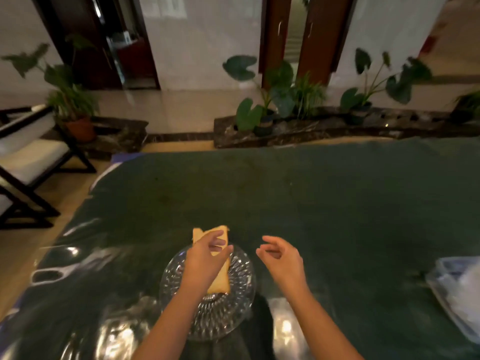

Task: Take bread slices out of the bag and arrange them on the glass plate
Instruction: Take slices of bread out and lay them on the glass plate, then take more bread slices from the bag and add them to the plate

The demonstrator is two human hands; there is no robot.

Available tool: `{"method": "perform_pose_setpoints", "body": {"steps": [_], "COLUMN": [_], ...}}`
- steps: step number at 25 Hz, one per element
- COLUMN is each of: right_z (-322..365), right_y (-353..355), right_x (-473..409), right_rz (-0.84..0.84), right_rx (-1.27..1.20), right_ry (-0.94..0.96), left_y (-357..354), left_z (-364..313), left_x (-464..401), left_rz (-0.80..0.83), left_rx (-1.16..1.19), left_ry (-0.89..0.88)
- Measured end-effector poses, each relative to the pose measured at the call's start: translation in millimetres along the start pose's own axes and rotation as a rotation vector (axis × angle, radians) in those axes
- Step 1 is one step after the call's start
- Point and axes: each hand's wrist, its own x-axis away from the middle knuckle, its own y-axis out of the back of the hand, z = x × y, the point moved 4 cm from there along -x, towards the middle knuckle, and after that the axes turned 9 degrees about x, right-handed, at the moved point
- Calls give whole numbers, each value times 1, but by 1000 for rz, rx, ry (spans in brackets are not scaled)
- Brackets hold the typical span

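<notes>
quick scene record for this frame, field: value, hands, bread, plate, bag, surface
left hand: over the glass plate, fingers on the bread
right hand: open, empty, hovering right of the plate
bread: light slices on the plate, far end reaching past its rim; count unclear
glass plate: clear, ribbed, near table edge
bag: clear plastic, far right, blurred
table: dark green covering

You are looking at a scene with no readable text: nothing is showing legible letters, numbers, brand marks or signs. The pale sheets on the far wall [166, 6] are too blurred for you to read, and the clear plastic bag [459, 289] at the right edge is showing no label you can make out.
</notes>
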Motion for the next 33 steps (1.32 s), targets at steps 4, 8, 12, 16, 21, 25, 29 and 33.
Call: {"method": "perform_pose_setpoints", "body": {"steps": [4, 8, 12, 16, 21, 25, 29, 33], "right_z": [17, -3, -43, -71, -93, -114, -140, -157], "right_y": [105, 211, 311, 387, 446, 477, 512, 538], "right_x": [27, 65, 103, 121, 112, 87, 48, 11], "right_rz": [-100, -173, -222, -233, -218, -162, -123, -60], "right_rx": [-17, 9, 62, 105, 160, 173, 185, 261], "right_ry": [115, 202, 257, 308, 332, 356, 335, 328], "left_y": [-51, -121, -198, -251, -297, -340, -381, -419], "left_z": [-84, -138, -175, -211, -249, -251, -243, -244], "left_x": [41, 111, 191, 233, 243, 225, 192, 167], "left_rz": [72, 127, 212, 248, 257, 285, 294, 338], "left_rx": [19, -2, -66, -116, -143, -139, -91, -132], "left_ry": [-140, -216, -278, -316, -365, -357, -351, -309]}}
